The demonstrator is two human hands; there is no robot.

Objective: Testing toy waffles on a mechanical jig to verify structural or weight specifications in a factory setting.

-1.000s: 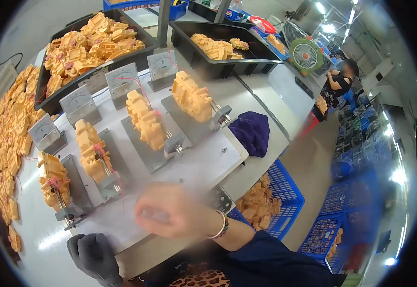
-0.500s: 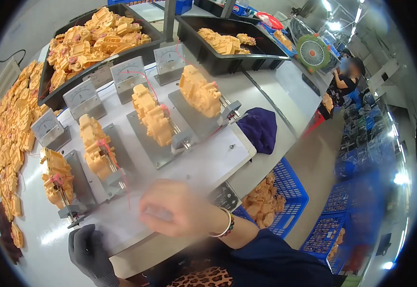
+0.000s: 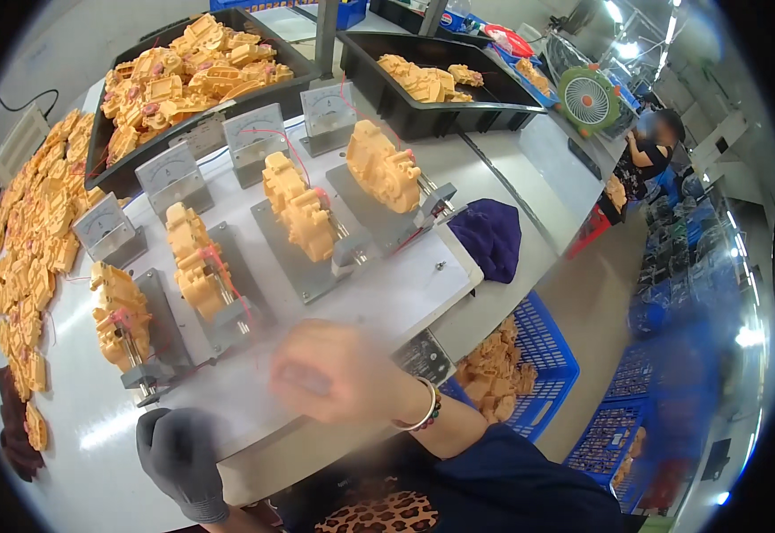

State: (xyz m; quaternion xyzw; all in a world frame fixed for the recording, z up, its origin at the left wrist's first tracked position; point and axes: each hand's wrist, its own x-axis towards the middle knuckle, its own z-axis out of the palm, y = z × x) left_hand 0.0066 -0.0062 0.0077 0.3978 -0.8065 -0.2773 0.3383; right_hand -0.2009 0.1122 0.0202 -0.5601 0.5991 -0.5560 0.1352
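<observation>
Beyond left hand (image 3: pixel 181 460) and right hand (image 3: pixel 338 373), risked bumping second-left orange housing (image 3: pixel 190 265) via overreach; couldn't tell either grip.

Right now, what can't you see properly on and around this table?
All in the head view:
Right hand: blurred, so I can't tell whether it holds anything.
Gloved left hand: blurred, finger positions unclear.
Four meters: needles too small to read.
Blue basket: partly hidden behind the right forearm.
</observation>
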